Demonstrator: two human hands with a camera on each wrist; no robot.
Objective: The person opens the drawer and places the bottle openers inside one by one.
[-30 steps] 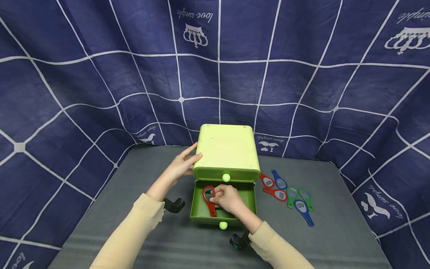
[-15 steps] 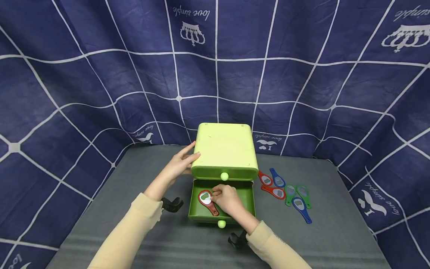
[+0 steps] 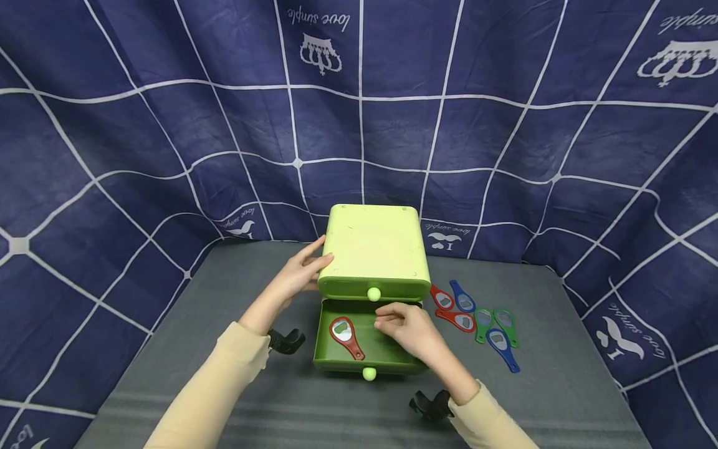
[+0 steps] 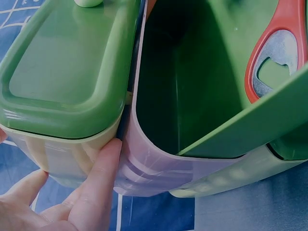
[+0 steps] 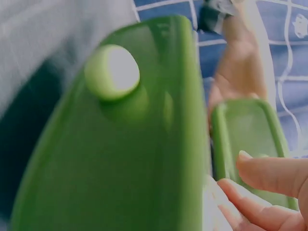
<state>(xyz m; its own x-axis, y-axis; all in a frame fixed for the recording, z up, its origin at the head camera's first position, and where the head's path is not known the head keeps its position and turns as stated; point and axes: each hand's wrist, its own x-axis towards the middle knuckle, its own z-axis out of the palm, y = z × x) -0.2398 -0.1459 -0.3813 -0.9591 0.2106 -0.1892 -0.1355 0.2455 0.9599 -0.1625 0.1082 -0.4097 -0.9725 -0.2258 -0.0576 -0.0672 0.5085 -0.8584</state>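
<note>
A small drawer cabinet (image 3: 377,240) with a pale yellow-green top stands on the grey table, its lower drawer (image 3: 387,362) pulled out. Inside the drawer, towards its left, lies a red bottle opener (image 3: 346,338); the left wrist view shows the opener's metal insert (image 4: 276,60) close up. My left hand (image 3: 294,274) rests against the cabinet's left side, thumb at the top edge, fingers extended along the wall. Over the drawer's right part hovers my right hand (image 3: 414,330), fingers loosely bent around nothing. Its thumb and fingertips are apart in the right wrist view.
Right of the cabinet lie several bottle openers: red (image 3: 457,320), blue (image 3: 503,350) and green (image 3: 506,325). The upper drawer (image 3: 359,289) is closed, with a round knob. A blue curtain (image 3: 392,137) with white lines hangs behind and at the sides.
The right hand has let go of the red bottle opener, which now lies flat in the drawer, and has moved right. The left hand stays against the cabinet.
</note>
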